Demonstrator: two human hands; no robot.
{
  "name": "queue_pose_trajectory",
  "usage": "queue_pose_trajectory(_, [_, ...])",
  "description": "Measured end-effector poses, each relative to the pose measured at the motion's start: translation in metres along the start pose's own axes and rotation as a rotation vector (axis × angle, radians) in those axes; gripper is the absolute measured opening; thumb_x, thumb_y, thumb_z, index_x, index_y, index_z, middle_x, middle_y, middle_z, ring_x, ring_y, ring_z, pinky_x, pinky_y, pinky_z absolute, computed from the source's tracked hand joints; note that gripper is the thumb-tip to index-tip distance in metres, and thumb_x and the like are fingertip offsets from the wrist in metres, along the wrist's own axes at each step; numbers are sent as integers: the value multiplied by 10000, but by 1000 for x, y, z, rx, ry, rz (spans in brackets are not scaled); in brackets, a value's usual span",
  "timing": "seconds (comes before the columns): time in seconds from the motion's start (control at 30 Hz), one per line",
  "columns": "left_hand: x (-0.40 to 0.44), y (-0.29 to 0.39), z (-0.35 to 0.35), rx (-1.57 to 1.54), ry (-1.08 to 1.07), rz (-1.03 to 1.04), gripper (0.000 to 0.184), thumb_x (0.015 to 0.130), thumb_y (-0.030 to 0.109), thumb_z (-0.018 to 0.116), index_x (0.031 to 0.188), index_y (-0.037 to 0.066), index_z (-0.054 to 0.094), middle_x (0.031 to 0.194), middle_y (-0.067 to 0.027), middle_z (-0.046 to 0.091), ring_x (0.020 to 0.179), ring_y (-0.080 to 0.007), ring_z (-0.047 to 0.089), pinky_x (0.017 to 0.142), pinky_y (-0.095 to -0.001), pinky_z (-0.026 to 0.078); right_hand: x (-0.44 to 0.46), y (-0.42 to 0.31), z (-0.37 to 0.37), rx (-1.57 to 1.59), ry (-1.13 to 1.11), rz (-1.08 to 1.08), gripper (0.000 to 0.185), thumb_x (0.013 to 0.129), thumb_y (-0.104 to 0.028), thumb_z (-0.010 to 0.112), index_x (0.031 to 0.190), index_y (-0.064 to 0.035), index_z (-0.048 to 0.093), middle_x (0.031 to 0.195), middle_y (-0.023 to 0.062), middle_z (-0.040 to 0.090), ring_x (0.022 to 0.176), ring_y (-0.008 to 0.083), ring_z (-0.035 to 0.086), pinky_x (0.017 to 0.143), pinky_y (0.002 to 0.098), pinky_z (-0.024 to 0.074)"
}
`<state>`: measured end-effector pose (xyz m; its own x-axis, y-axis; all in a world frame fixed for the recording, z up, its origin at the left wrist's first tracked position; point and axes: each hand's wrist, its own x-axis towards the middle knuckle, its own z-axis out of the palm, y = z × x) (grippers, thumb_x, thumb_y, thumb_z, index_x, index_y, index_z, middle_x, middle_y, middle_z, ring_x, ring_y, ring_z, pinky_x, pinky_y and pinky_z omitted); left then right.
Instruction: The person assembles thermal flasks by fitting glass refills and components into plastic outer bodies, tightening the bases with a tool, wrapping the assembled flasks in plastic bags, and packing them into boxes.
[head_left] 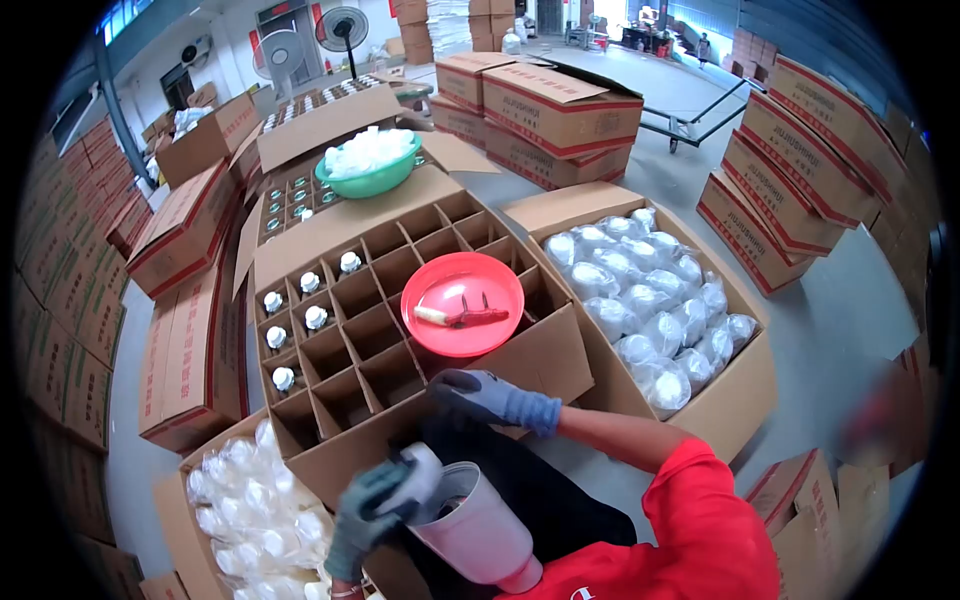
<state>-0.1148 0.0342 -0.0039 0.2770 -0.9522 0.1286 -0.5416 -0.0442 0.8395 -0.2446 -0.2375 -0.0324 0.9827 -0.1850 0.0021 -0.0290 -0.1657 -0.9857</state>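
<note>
My left hand [372,515], in a grey-green glove, is closed around a white plastic bottle [418,478], blurred by motion. Close beside it, a pale pinkish tub [478,535] sits tilted at my lap, with dark items inside that I cannot make out. My right hand [490,398], in a grey-blue glove, has its fingers curled at the near wall of the divided carton [545,355]; whatever is in them is hidden. Several white-capped bottles [316,317] stand in that carton's left cells. On its dividers rests a red bowl [462,275] holding a red-handled tool [478,318].
To the right is a carton of plastic-wrapped bottles [650,300]; at lower left, another holds bagged white bottles [245,510]. A green basin [368,175] of white pieces sits beyond the divided carton. Stacked cartons [790,170] line both sides, and a trolley [690,125] stands behind.
</note>
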Motion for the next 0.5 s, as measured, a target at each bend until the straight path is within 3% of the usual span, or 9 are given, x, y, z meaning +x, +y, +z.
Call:
queue_pose_trajectory(0.03, [-2, 12, 6, 86, -145, -8, 527, 728, 200, 782, 1231, 89, 670, 1260, -118, 644, 1148, -331, 581, 1004, -390, 455, -11, -4, 2, -17, 30, 36, 338, 943, -287, 598, 1173, -40, 619, 1068, 97, 663, 1041, 182, 616, 912, 348, 498])
queue_pose_trajectory(0.07, [2, 11, 11, 80, -139, 50, 519, 725, 216, 789, 1218, 99, 678, 1252, -118, 647, 1141, -335, 582, 992, -390, 461, -9, 5, 16, -162, 94, -61, 369, 939, -283, 596, 1222, -46, 589, 1110, 138, 635, 1091, 228, 617, 914, 370, 498])
queue_pose_trajectory(0.17, [11, 13, 20, 72, -211, 125, 481, 731, 242, 787, 1181, 102, 692, 1222, -115, 657, 1129, -338, 584, 969, -397, 468, -18, 4, 54, -207, -3, -311, 369, 935, -271, 599, 1232, -52, 576, 1138, 166, 609, 1064, 261, 616, 898, 386, 502])
queue_pose_trajectory(0.23, [12, 18, 23, 61, -244, 112, 455, 731, 229, 772, 1155, 80, 698, 1180, -127, 667, 1122, -349, 587, 972, -407, 463, -26, -7, 65, -852, -22, -775, 353, 939, -268, 593, 1221, -57, 579, 1157, 179, 595, 1023, 296, 608, 878, 393, 501])
queue_pose_trajectory(0.3, [12, 22, 25, 30, -236, 70, 433, 724, 195, 752, 1126, 44, 701, 1117, -153, 680, 1113, -371, 592, 988, -422, 453, -26, 2, 81, -348, -44, -478, 312, 957, -344, 547, 1066, -57, 607, 1031, 182, 603, 926, 347, 587, 814, 438, 473])
queue_pose_trajectory(0.33, [9, 13, 28, 91, -221, 176, 425, 726, 186, 743, 1124, 48, 692, 1129, -160, 658, 1115, -375, 582, 974, -429, 462, -27, -3, 84, -261, -53, -325, 318, 959, -348, 544, 1069, -55, 604, 1016, 185, 605, 915, 348, 590, 810, 438, 474])
queue_pose_trajectory(0.37, [0, 10, 30, 125, -220, 149, 452, 727, 200, 743, 1149, 53, 678, 1149, -166, 643, 1123, -380, 573, 981, -436, 455, -29, -5, 87, -174, -63, -171, 324, 962, -352, 541, 1072, -53, 602, 1001, 188, 607, 904, 349, 592, 805, 438, 475])
queue_pose_trajectory(0.5, [-26, 30, 47, 338, -200, 62, 560, 757, 308, 705, 1263, 91, 599, 1220, -206, 582, 1173, -431, 507, 1031, -494, 386, -19, 7, 94, -67, -296, -370, 308, 979, -325, 521, 1093, -47, 587, 1024, 192, 615, 957, 364, 589, 846, 423, 488])
